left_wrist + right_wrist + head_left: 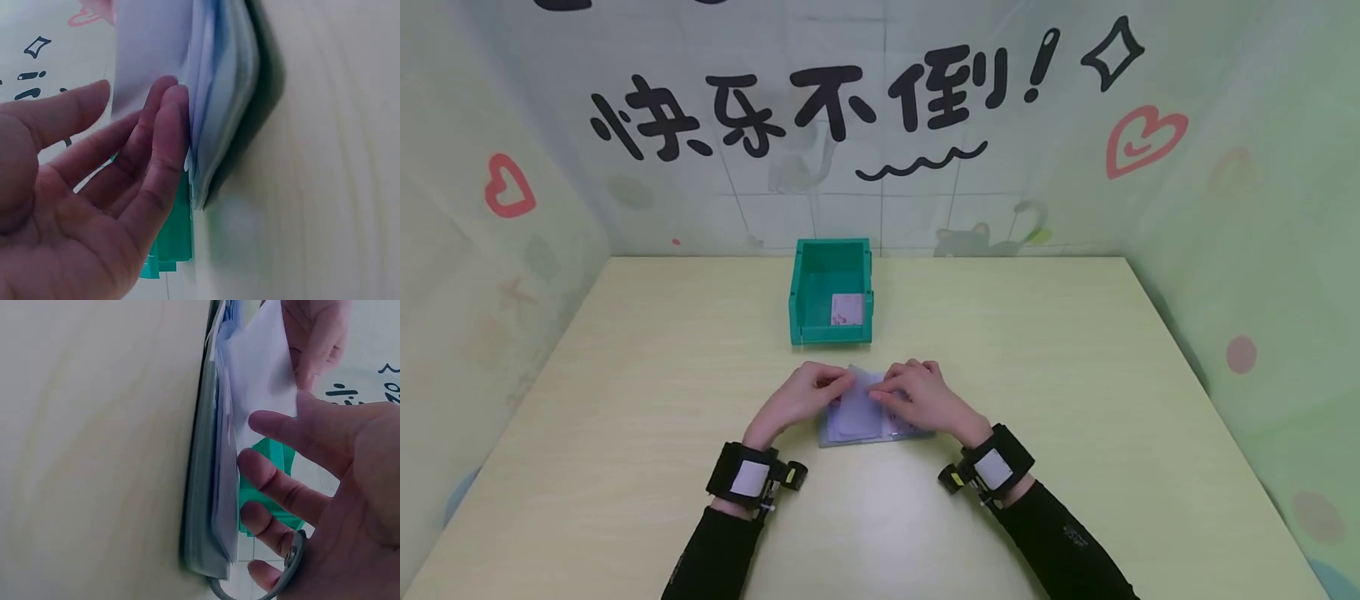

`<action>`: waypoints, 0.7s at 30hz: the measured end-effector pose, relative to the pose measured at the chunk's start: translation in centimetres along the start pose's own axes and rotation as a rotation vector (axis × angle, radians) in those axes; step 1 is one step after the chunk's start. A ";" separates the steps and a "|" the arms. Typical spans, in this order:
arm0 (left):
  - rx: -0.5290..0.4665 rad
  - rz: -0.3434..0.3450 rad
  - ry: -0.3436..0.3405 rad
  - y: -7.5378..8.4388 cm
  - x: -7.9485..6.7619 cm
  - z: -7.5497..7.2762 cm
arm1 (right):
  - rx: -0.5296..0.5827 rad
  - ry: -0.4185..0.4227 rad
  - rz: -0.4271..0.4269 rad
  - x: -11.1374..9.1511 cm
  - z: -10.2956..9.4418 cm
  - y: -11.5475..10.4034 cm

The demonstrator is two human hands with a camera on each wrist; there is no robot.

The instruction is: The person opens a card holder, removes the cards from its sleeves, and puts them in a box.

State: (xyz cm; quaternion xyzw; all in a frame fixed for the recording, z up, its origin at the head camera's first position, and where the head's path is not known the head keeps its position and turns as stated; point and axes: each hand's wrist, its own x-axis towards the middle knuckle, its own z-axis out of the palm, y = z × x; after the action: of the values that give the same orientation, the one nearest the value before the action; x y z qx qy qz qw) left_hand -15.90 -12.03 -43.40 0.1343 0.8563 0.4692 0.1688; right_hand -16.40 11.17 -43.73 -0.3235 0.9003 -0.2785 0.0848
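Observation:
A small album (837,435) with clear sleeves and pinkish-purple contents lies on the table between both hands. One pale page (859,410) stands raised from it and slopes up between the hands. My left hand (808,392) is at the page's left side. In the left wrist view its loosely bent fingers (165,140) lie against the page near the fold, and the thumb is apart from them at the free edge. Opposite, my right hand (928,396) pinches the page's corner between thumb and index finger (275,428); its other fingers are spread beside the album.
A green bin (831,335) stands just beyond the album, with a pinkish card (847,309) inside. The light wooden table (625,375) meets a printed cloth backdrop (700,208) at its back edge. Each wrist wears a black strap with a camera.

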 end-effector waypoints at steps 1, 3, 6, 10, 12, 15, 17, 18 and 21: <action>0.020 -0.013 0.015 0.0 -0.1 -0.1 | -0.011 -0.015 0.002 0.0 0.0 0.0; 0.048 -0.041 0.041 0.0 -0.2 -0.1 | -0.028 -0.042 0.005 0.0 0.1 0.0; 0.070 -0.101 0.080 0.0 -0.2 -0.1 | -0.038 -0.070 0.024 -0.3 -0.1 0.4; 0.099 -0.162 0.122 0.3 -0.3 -0.2 | -0.010 -0.072 0.117 -1.2 -0.8 1.4; 0.133 -0.177 0.138 0.6 -0.3 -0.2 | 0.003 -0.072 0.169 -1.8 -1.1 2.1; 0.199 -0.179 0.178 1.2 -0.2 0.2 | 0.017 -0.075 0.209 -2.4 -1.4 3.0; 0.249 -0.145 0.194 1.8 -0.1 0.8 | 0.027 -0.074 0.219 -2.7 -1.4 3.5; 0.267 -0.125 0.195 2.1 0.0 1.1 | 0.034 -0.070 0.223 -2.8 -1.4 3.6; 0.289 -0.083 0.163 3.3 0.3 2.1 | 0.045 -0.043 0.213 -3.0 -1.3 3.8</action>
State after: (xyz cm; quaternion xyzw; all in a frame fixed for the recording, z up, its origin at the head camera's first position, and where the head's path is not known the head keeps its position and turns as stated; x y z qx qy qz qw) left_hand -15.10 -8.55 -41.69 0.0831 0.9306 0.3430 0.0972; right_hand -16.54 16.10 -44.85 -0.2300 0.9211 -0.2810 0.1405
